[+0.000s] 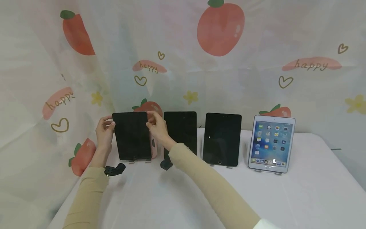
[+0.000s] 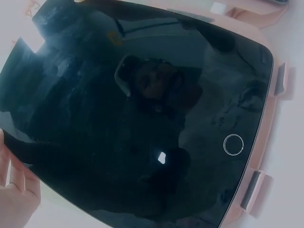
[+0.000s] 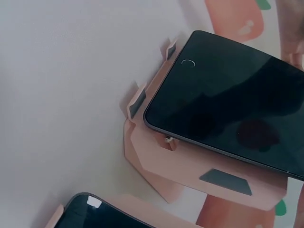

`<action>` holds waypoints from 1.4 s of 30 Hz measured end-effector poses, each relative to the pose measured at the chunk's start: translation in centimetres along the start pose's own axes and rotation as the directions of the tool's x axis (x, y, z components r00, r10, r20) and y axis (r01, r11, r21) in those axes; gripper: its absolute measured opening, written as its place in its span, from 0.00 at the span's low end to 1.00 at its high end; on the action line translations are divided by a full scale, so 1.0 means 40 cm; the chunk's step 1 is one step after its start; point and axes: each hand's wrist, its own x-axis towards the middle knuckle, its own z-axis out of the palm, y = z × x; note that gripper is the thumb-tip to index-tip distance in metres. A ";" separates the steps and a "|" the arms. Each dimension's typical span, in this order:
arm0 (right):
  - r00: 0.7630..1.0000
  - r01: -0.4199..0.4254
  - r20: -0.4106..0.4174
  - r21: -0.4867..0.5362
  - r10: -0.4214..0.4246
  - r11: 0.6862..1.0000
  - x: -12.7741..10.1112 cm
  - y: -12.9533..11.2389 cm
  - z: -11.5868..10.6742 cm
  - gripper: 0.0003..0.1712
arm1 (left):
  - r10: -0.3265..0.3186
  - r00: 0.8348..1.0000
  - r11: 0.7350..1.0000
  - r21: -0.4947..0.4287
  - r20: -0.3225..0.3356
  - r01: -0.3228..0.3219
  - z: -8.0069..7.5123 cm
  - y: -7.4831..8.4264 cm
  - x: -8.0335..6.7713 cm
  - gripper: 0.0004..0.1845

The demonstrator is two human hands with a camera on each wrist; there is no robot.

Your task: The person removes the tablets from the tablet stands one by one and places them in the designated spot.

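Observation:
A tablet (image 1: 132, 136) with a dark screen stands nearly upright at the left end of a row, in front of a pink stand (image 3: 185, 164). My left hand (image 1: 104, 133) pinches its upper left edge, thumb at the front. On the upper right edge, my right hand (image 1: 158, 127) pinches it in the same way. The left wrist view shows the round home button and reflections on the dark screen. Part of the stand sticks out past the tablet's right side. Whether the lower edge rests in the stand's clips (image 3: 137, 102) is hard to tell.
Two more dark tablets, one (image 1: 180, 130) partly behind my right arm and another (image 1: 221, 140), stand to the right. A white tablet (image 1: 271, 143) with a lit screen of app icons ends the row. Behind the white-covered table (image 1: 177, 203) hangs a fruit-print cloth (image 1: 177, 31).

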 end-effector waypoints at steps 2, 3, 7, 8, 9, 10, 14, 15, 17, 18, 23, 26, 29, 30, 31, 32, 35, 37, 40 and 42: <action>1.000 0.011 0.001 0.009 -0.011 1.000 -0.002 -0.007 -0.005 0.22 | 0.006 1.000 1.000 0.001 0.000 -0.006 -0.002 0.006 -0.002 0.13; 1.000 0.015 -0.001 0.014 -0.015 1.000 -0.004 -0.009 -0.007 0.22 | 0.008 1.000 1.000 -0.006 0.001 -0.008 -0.002 0.010 -0.003 0.13; 1.000 0.029 -0.009 0.025 -0.028 0.999 -0.010 -0.019 -0.019 0.23 | 0.017 1.000 1.000 -0.025 0.019 -0.016 -0.002 0.023 -0.007 0.13; 0.999 0.031 -0.011 0.026 -0.031 0.999 -0.011 -0.020 -0.021 0.22 | 0.017 1.000 1.000 -0.025 0.024 -0.016 -0.002 0.025 -0.008 0.13; 0.999 0.035 -0.010 0.028 -0.035 0.999 -0.012 -0.022 -0.024 0.22 | 0.015 0.999 0.999 -0.030 0.029 -0.014 -0.002 0.029 -0.009 0.13; 0.999 0.041 -0.010 0.028 -0.041 0.999 -0.013 -0.024 -0.026 0.22 | 0.015 0.999 0.999 -0.030 0.033 -0.014 -0.003 0.032 -0.011 0.13; 0.998 0.060 -0.005 0.052 -0.060 0.997 -0.017 -0.030 -0.036 0.22 | 0.018 0.999 0.999 -0.038 0.040 -0.016 -0.005 0.047 -0.018 0.13; 0.998 0.064 -0.004 0.060 -0.064 0.996 -0.018 -0.032 -0.039 0.22 | 0.020 0.999 0.999 -0.047 0.042 -0.018 -0.006 0.051 -0.020 0.13; 0.998 0.065 -0.005 0.068 -0.064 0.996 -0.022 -0.034 -0.042 0.22 | 0.025 0.999 0.998 -0.061 0.048 -0.022 -0.008 0.058 -0.025 0.13; 0.998 0.062 -0.004 0.070 -0.061 0.996 -0.024 -0.035 -0.044 0.22 | 0.022 0.998 0.997 -0.071 0.051 -0.019 -0.009 0.062 -0.028 0.13; 0.999 0.053 0.005 0.067 -0.054 0.996 -0.039 -0.039 -0.046 0.22 | -0.006 0.997 0.996 -0.084 0.074 0.012 -0.021 0.074 -0.046 0.14; 0.998 0.064 0.006 0.073 -0.065 0.995 -0.048 -0.041 -0.046 0.22 | -0.022 0.995 0.996 -0.078 0.102 0.030 -0.032 0.079 -0.059 0.14; 0.997 0.073 0.018 0.088 -0.075 0.993 -0.059 -0.042 -0.045 0.22 | -0.040 0.991 0.996 -0.075 0.130 0.050 -0.047 0.081 -0.071 0.13; 0.997 0.075 0.026 0.094 -0.077 0.993 -0.063 -0.043 -0.044 0.22 | -0.045 0.990 0.995 -0.077 0.134 0.056 -0.053 0.082 -0.075 0.13; 0.996 0.075 0.034 0.098 -0.078 0.992 -0.068 -0.044 -0.044 0.22 | -0.054 0.988 0.994 -0.087 0.142 0.067 -0.058 0.083 -0.079 0.13; 0.996 0.074 0.041 0.101 -0.078 0.992 -0.073 -0.044 -0.044 0.22 | -0.062 0.987 0.993 -0.089 0.149 0.076 -0.062 0.083 -0.083 0.13; 0.996 0.063 0.051 0.113 -0.069 0.992 -0.088 -0.046 -0.048 0.21 | -0.073 0.980 0.992 -0.091 0.188 0.092 -0.073 0.085 -0.097 0.12; 0.997 0.054 0.051 0.125 -0.061 0.991 -0.098 -0.047 -0.053 0.21 | -0.074 0.974 0.993 -0.070 0.215 0.091 -0.077 0.087 -0.106 0.12; 0.997 0.042 0.059 0.141 -0.051 0.989 -0.113 -0.050 -0.060 0.20 | -0.069 0.970 0.997 -0.026 0.232 0.077 -0.080 0.091 -0.121 0.12; 0.997 0.026 0.068 0.155 -0.037 0.988 -0.124 -0.051 -0.064 0.21 | -0.067 0.970 0.997 -0.007 0.236 0.071 -0.082 0.093 -0.131 0.12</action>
